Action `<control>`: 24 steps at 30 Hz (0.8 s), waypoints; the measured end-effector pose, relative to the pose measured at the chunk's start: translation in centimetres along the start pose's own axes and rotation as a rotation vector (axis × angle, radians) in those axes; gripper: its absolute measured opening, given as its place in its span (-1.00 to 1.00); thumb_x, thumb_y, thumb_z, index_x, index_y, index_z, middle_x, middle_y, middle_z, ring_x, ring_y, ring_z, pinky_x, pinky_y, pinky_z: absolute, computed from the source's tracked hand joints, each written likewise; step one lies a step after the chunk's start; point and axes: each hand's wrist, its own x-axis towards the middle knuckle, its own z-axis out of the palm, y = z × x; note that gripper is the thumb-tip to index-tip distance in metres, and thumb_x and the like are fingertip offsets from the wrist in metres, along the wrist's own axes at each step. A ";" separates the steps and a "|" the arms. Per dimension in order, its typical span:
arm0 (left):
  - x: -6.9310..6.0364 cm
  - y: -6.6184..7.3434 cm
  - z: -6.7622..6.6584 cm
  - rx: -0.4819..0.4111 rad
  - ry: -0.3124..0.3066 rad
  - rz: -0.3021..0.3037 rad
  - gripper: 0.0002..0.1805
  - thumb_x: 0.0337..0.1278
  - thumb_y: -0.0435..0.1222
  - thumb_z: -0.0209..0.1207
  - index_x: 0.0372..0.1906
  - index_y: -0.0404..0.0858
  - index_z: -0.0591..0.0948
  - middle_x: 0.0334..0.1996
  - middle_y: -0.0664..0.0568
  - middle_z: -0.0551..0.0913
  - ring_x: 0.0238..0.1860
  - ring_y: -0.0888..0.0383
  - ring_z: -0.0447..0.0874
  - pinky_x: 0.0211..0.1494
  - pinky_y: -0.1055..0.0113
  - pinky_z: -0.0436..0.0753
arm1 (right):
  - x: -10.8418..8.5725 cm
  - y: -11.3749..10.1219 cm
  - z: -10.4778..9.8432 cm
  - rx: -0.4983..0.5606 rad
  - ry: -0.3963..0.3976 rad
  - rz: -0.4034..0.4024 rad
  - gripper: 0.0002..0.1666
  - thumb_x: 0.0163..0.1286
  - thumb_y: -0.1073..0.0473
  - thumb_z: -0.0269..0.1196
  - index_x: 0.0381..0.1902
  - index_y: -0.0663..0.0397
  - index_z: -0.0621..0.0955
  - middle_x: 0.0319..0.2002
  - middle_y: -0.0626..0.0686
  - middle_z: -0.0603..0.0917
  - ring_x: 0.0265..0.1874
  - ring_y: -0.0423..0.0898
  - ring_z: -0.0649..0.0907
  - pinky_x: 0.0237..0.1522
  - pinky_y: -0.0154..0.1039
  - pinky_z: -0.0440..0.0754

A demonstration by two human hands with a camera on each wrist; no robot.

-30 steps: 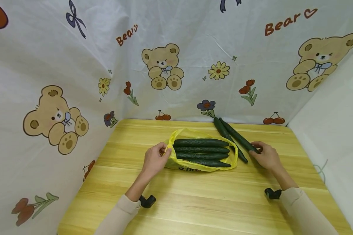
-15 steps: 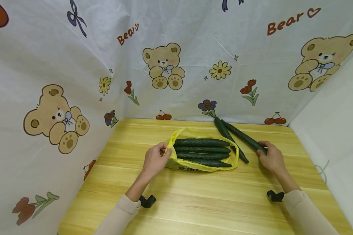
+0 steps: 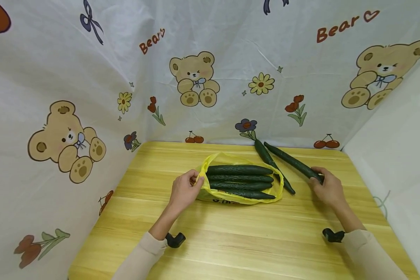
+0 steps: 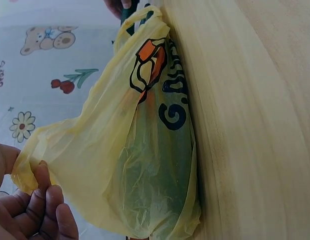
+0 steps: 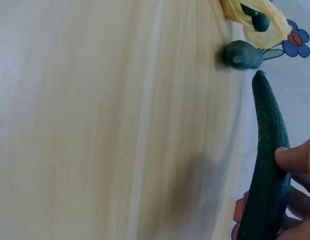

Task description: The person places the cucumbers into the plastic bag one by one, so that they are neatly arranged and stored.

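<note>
A yellow plastic bag [image 3: 203, 193] lies on the table with its mouth spread and several dark green cucumbers [image 3: 239, 170] side by side inside. My left hand [image 3: 184, 190] pinches the bag's left edge between thumb and fingers; the left wrist view has that edge pulled out from the bag's side. Right of the bag, my right hand [image 3: 330, 190] grips the near end of a long cucumber [image 3: 290, 159], which slants toward the back wall. The right wrist view puts this cucumber [image 5: 270, 135] above the tabletop. Another cucumber [image 3: 263, 152] lies between it and the bag, partly behind the bag's rim.
The wood-grain table [image 3: 252, 241] meets a white cloth [image 3: 227, 116] printed with bears and flowers at the back and left. A plain white wall [image 3: 406, 163] stands on the right. Black wrist devices [image 3: 176, 240] are worn near both cuffs.
My right hand has moved right with the cucumber in its grip, so the cucumber's near end is farther from the bag and from the other loose cucumber. The left hand stays put.
</note>
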 end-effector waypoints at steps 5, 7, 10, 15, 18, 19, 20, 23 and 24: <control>0.1 -0.1 0.1 0.000 0.000 0.007 -0.84 0.46 -0.15 0.32 -0.30 -0.05 0.67 -0.48 0.08 0.61 -0.50 0.17 0.54 -0.29 0.27 0.46 | -0.2 0.3 -0.8 -0.013 0.025 -0.049 -0.46 0.69 0.10 0.13 0.48 0.22 0.49 0.23 0.50 0.64 0.03 0.30 0.67 -0.13 -0.21 0.46; 0.1 -0.1 0.2 0.000 -0.001 0.008 -0.84 0.47 -0.15 0.32 -0.30 -0.05 0.67 -0.48 0.08 0.61 -0.50 0.17 0.54 -0.29 0.27 0.46 | -0.3 0.4 -1.1 -0.019 0.039 -0.077 -0.48 0.68 0.12 0.15 0.47 0.22 0.50 0.23 0.48 0.65 0.03 0.28 0.68 -0.14 -0.27 0.45; 0.1 -0.2 0.3 -0.004 -0.001 0.009 -0.84 0.47 -0.15 0.32 -0.30 -0.06 0.67 -0.49 0.08 0.60 -0.51 0.16 0.53 -0.30 0.27 0.46 | -0.5 0.5 -1.6 -0.025 0.047 -0.102 -0.48 0.67 0.13 0.17 0.47 0.20 0.52 0.20 0.46 0.67 -0.16 0.06 0.66 -0.25 -0.32 0.41; 0.3 -0.3 0.3 -0.004 0.001 0.012 -0.83 0.46 -0.15 0.32 -0.31 -0.05 0.66 -0.49 0.08 0.59 -0.51 0.16 0.51 -0.30 0.27 0.44 | -0.9 -0.1 -2.3 -0.016 0.040 -0.115 -0.47 0.69 0.10 0.16 0.49 0.15 0.51 0.22 0.44 0.65 -0.44 -0.24 0.46 -0.38 -0.29 0.36; 0.2 -0.3 0.2 0.003 -0.001 0.011 -0.83 0.46 -0.15 0.32 -0.32 -0.05 0.66 -0.50 0.09 0.60 -0.52 0.17 0.51 -0.31 0.27 0.44 | -1.3 -0.4 -2.6 -0.003 0.030 -0.127 -0.47 0.70 0.09 0.16 0.51 0.13 0.50 0.26 0.46 0.62 -0.57 -0.26 0.40 -0.42 -0.28 0.34; 0.2 -0.2 0.2 0.004 -0.003 0.010 -0.84 0.46 -0.15 0.32 -0.31 -0.05 0.67 -0.49 0.09 0.60 -0.52 0.17 0.51 -0.31 0.28 0.44 | -1.4 -0.5 -2.7 0.003 0.027 -0.130 -0.47 0.70 0.09 0.16 0.51 0.12 0.49 0.26 0.46 0.61 -0.61 -0.26 0.39 -0.44 -0.28 0.33; 0.2 -0.2 0.1 0.006 -0.004 0.008 -0.84 0.46 -0.15 0.32 -0.31 -0.05 0.67 -0.49 0.09 0.60 -0.52 0.18 0.51 -0.32 0.28 0.45 | -1.5 -0.6 -2.8 0.013 0.022 -0.134 -0.46 0.70 0.09 0.16 0.52 0.11 0.49 0.26 0.47 0.61 -0.64 -0.25 0.37 -0.47 -0.27 0.33; 0.2 -0.1 -0.1 0.005 -0.003 0.006 -0.84 0.46 -0.15 0.32 -0.31 -0.05 0.66 -0.49 0.08 0.60 -0.52 0.17 0.50 -0.33 0.28 0.43 | -1.7 -1.2 -3.1 0.028 0.022 -0.155 -0.46 0.70 0.09 0.17 0.53 0.09 0.48 0.24 0.46 0.61 -0.60 -0.26 0.41 -0.50 -0.27 0.34; 0.1 -0.1 -0.1 0.005 -0.004 0.003 -0.84 0.46 -0.14 0.32 -0.31 -0.05 0.66 -0.48 0.08 0.60 -0.52 0.17 0.50 -0.33 0.28 0.43 | -1.8 -1.3 -3.1 0.033 0.022 -0.164 -0.46 0.69 0.09 0.18 0.52 0.08 0.49 0.23 0.45 0.62 -0.56 -0.27 0.44 -0.50 -0.28 0.36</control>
